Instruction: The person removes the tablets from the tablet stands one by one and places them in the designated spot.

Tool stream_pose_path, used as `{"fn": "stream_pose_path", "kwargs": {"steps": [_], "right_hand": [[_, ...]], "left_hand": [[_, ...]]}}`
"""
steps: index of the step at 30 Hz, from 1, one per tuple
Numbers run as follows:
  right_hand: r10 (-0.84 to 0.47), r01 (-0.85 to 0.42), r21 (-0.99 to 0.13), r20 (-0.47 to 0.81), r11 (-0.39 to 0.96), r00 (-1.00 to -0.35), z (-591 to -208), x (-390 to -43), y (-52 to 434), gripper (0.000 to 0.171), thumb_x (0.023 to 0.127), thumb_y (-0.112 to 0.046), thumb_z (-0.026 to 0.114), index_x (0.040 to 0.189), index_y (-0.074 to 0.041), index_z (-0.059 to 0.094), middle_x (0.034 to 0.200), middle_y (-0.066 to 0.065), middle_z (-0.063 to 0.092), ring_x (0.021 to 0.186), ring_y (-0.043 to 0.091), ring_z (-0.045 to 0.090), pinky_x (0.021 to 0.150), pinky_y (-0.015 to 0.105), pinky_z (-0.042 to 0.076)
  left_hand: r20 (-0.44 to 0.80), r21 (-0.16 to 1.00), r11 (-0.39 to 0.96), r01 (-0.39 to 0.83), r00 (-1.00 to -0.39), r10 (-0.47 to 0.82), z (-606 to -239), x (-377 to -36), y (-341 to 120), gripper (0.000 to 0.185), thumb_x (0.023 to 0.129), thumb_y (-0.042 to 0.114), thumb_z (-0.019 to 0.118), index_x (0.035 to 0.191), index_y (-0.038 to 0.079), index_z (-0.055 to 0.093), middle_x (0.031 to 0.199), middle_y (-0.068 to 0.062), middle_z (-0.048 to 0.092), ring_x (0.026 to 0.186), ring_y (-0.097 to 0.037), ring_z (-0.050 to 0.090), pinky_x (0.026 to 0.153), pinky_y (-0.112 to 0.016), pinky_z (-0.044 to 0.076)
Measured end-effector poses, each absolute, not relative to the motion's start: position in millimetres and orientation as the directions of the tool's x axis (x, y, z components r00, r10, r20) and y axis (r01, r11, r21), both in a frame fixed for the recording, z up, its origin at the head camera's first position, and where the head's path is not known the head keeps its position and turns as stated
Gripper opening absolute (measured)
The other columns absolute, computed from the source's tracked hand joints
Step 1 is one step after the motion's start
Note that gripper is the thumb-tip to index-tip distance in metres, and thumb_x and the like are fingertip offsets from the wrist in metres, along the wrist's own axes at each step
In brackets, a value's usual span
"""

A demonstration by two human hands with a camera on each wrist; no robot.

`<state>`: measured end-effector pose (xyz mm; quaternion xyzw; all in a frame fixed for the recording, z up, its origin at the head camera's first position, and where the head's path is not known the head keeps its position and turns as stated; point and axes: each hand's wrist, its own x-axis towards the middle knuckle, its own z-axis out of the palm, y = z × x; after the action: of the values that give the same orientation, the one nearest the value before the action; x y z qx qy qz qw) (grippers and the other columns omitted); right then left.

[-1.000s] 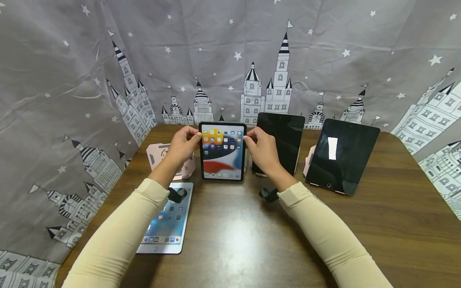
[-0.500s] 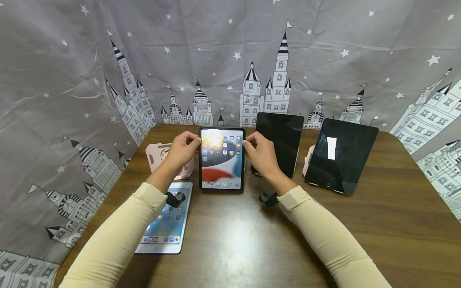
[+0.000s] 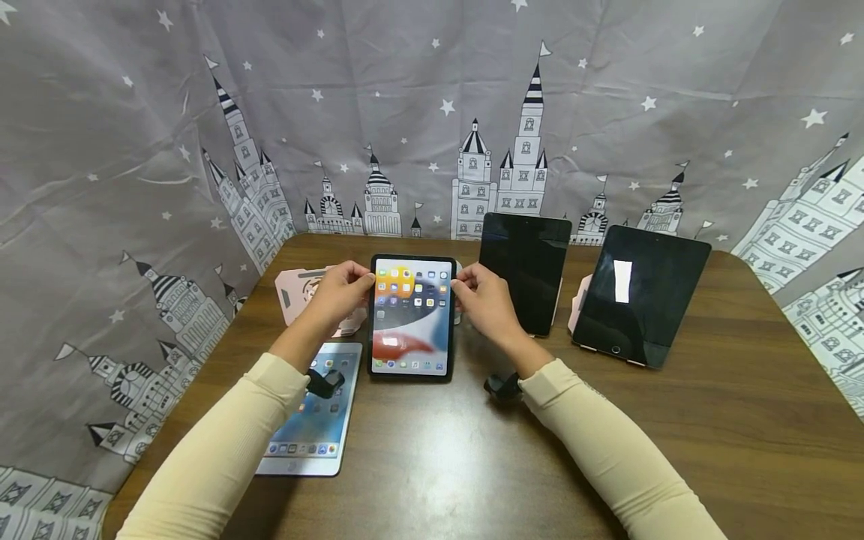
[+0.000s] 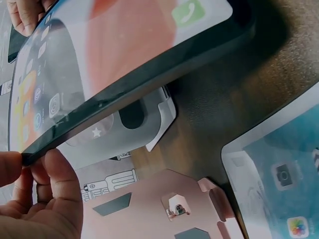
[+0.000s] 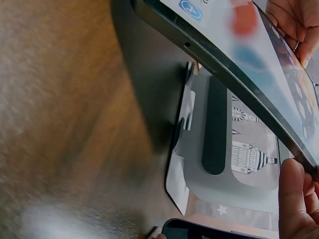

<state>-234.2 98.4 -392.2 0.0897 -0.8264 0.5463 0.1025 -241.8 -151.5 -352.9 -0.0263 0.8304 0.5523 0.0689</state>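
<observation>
**Inspector:** At the table's (image 3: 432, 465) middle, the left hand (image 3: 335, 294) and the right hand (image 3: 483, 302) each pinch an upper side edge of the lit tablet (image 3: 412, 316), thumb in front and fingers behind. It hangs tilted, its lower end nearest the wood, just above the grey stand (image 5: 219, 149) that both wrist views show beneath it.

**Assistant:** Handling advice?

**Inspector:** My judgement: keep both pinches level so the slab does not twist, keep thumbs off the glass, and mind the stand's front lip and the dark tablet (image 3: 525, 271) just beside the right hand.

**Assistant:** Condition of the unit?

**Inspector:** Black bezel, thin dark rim, screen on with rows of app icons over an orange, red and blue wallpaper; a ceiling glare sits low on the glass. No damage visible. A second lit tablet (image 3: 312, 420) lies flat under the left forearm, beside a pink stand (image 4: 169, 209).
</observation>
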Motion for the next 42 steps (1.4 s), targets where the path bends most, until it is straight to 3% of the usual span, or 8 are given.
{"fn": "stream_pose_path", "kwargs": {"steps": [6, 11, 20, 30, 38, 42], "right_hand": [[-0.044, -0.218, -0.9, 0.218, 0.378, -0.975, -400.3, -230.3, 95.7, 0.009, 0.096, -0.01, 0.064, 0.094, -0.001, 0.062, 0.073, 0.009, 0.065, 0.061, 0.022, 0.064, 0.055, 0.028, 0.055], [-0.067, -0.169, -0.915, 0.155, 0.365, -0.986, -402.9, -225.8, 91.8, 0.009, 0.096, -0.009, 0.063, 0.095, 0.0, 0.062, 0.074, 0.014, 0.066, 0.064, 0.03, 0.067, 0.056, 0.027, 0.056], [-0.109, -0.11, -0.913, 0.073, 0.393, -0.991, -403.2, -219.0, 90.3, 0.009, 0.096, -0.009, 0.063, 0.09, -0.002, 0.061, 0.067, 0.008, 0.064, 0.061, 0.026, 0.068, 0.056, 0.028, 0.056], [-0.129, -0.06, -0.912, 0.008, 0.407, -0.992, -404.1, -211.7, 90.5, 0.011, 0.096, -0.009, 0.062, 0.089, -0.002, 0.06, 0.068, 0.014, 0.065, 0.062, 0.029, 0.068, 0.052, 0.026, 0.053], [-0.162, -0.005, -0.918, -0.065, 0.396, -0.985, -408.8, -206.8, 88.3, 0.01, 0.096, -0.008, 0.062, 0.09, 0.0, 0.059, 0.068, 0.013, 0.064, 0.06, 0.026, 0.067, 0.06, 0.04, 0.059], [-0.178, -0.002, -0.917, -0.075, 0.398, -0.981, -412.5, -204.8, 86.8, 0.009, 0.095, -0.006, 0.062, 0.089, 0.0, 0.059, 0.065, 0.009, 0.063, 0.056, 0.022, 0.066, 0.057, 0.038, 0.059]], "left_hand": [[-0.161, 0.91, 0.394, -0.129, -0.986, 0.048, -359.6, -238.2, -154.3, 0.017, 0.104, 0.015, 0.051, 0.109, -0.001, 0.055, 0.106, -0.017, 0.056, 0.091, -0.026, 0.057, 0.089, -0.049, 0.052], [-0.183, 0.902, 0.409, -0.139, -0.981, 0.07, -366.1, -236.1, -159.9, 0.014, 0.103, 0.013, 0.051, 0.104, 0.0, 0.054, 0.104, -0.016, 0.058, 0.088, -0.024, 0.059, 0.086, -0.046, 0.054], [-0.261, 0.871, 0.454, -0.187, -0.96, 0.105, -374.7, -232.0, -166.5, 0.015, 0.104, 0.013, 0.047, 0.106, -0.001, 0.051, 0.11, -0.018, 0.055, 0.088, -0.025, 0.057, 0.086, -0.045, 0.053], [-0.301, 0.866, 0.457, -0.202, -0.941, 0.154, -379.3, -226.8, -171.3, 0.013, 0.104, 0.01, 0.046, 0.106, -0.002, 0.05, 0.103, -0.018, 0.058, 0.086, -0.023, 0.058, 0.077, -0.036, 0.056], [-0.334, 0.851, 0.482, -0.209, -0.923, 0.19, -384.1, -223.1, -175.4, 0.012, 0.104, 0.009, 0.046, 0.104, -0.002, 0.051, 0.102, -0.017, 0.058, 0.088, -0.025, 0.057, 0.076, -0.034, 0.056], [-0.36, 0.838, 0.495, -0.227, -0.913, 0.191, -386.3, -221.0, -177.5, 0.011, 0.103, 0.009, 0.046, 0.104, -0.002, 0.051, 0.103, -0.017, 0.057, 0.089, -0.025, 0.057, 0.075, -0.033, 0.055]]}}
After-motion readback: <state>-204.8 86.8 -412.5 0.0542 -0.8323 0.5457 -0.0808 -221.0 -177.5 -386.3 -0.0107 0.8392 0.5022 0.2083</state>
